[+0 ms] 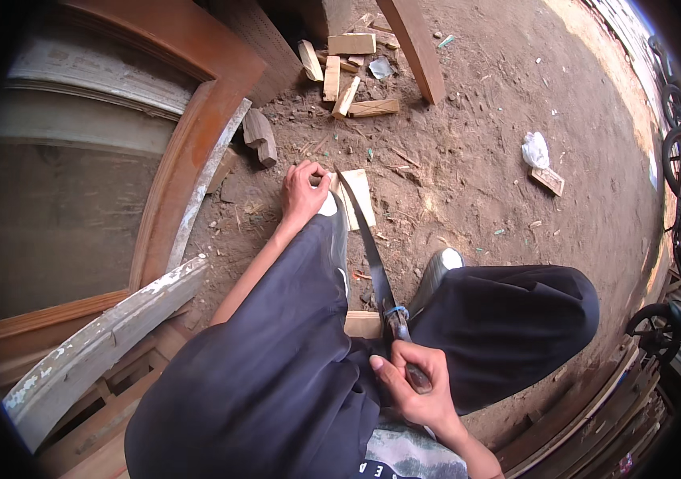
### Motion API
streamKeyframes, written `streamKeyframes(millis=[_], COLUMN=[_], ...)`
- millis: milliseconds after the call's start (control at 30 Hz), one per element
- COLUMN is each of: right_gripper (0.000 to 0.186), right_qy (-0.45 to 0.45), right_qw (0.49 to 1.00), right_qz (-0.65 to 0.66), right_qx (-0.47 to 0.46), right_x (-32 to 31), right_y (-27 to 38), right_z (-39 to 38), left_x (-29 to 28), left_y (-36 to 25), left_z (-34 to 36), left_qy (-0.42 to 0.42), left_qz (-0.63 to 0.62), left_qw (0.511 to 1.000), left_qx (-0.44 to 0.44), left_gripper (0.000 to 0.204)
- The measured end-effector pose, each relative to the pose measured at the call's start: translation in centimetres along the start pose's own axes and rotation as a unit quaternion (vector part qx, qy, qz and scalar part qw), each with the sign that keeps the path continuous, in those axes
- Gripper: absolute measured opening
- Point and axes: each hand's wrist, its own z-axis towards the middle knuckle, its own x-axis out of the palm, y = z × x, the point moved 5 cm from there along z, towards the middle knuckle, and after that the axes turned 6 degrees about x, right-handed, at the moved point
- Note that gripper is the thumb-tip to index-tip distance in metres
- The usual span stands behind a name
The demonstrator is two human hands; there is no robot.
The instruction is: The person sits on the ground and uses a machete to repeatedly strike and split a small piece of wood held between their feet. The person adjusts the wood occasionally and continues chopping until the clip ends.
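Observation:
My right hand (pixel 422 387) is closed around the dark handle of a machete (pixel 376 259), a long, slightly curved blade with a blue band where it meets the handle. The blade points away from me, and its tip lies over a flat, pale piece of wood (pixel 363 198) on the dirt. My left hand (pixel 305 194) is by my left foot, fingers curled and thumb and forefinger pinched at the wood's near-left corner; its other fingertips are partly hidden. Another pale wood strip (pixel 363 324) shows between my legs, partly covered by the dark trousers.
Several cut wood blocks (pixel 352 44) lie scattered ahead. A brown wooden frame (pixel 189 152) and a curved, peeling board (pixel 109 343) stand at left. A wooden post (pixel 414 52) rises ahead. To the right are a white plastic bag (pixel 535 150) on a small block and a wheel (pixel 659 329).

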Motion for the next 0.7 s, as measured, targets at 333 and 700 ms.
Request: streamKeyframes(millis=[333, 700], right_gripper=[0.049, 0.042], right_qy=[0.044, -0.067], right_qw=[0.997, 0.972], right_qz=[-0.009, -0.109], right_qx=[-0.061, -0.194], right_x=[-0.2, -2.8], right_y=[-0.7, 2.0], right_z=[-0.5, -4.4], left_x=[-0.5, 0.1], left_y=[-0.3, 0.2], left_z=[-0.2, 1.7], left_qy=[0.013, 0.163], left_qz=[-0.026, 0.039], left_qw=[0.998, 0.984], left_qx=[-0.047, 0.062], left_gripper=[0.013, 0.028])
